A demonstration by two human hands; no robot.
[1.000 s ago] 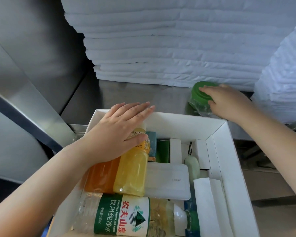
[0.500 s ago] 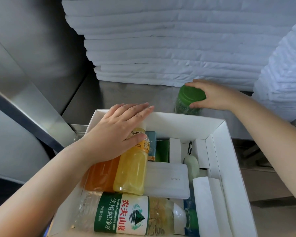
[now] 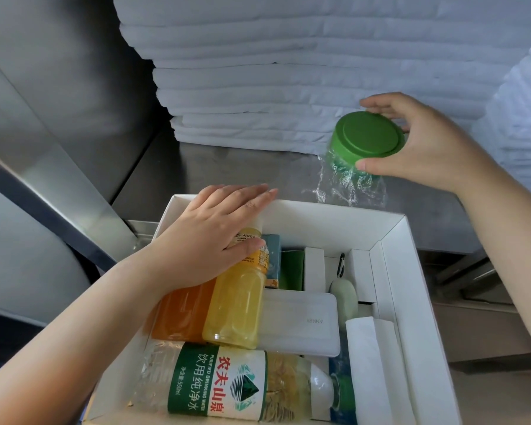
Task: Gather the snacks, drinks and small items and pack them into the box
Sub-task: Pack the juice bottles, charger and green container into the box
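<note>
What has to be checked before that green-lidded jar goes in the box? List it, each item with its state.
1. Grip: the right hand holds the green-lidded jar by its lid, fingers and thumb on opposite sides: ok.
2. Lid screwed tight: cannot tell.
3. Steadying: the left hand presses flat on the yellow bottle: ok.
4. Path: nothing stands between the jar and the far wall of the box: ok.
5. Free space: the yellow bottle, the water bottle and the white power bank cover much of the floor, and no gap as wide as the jar shows: not ok.
</note>
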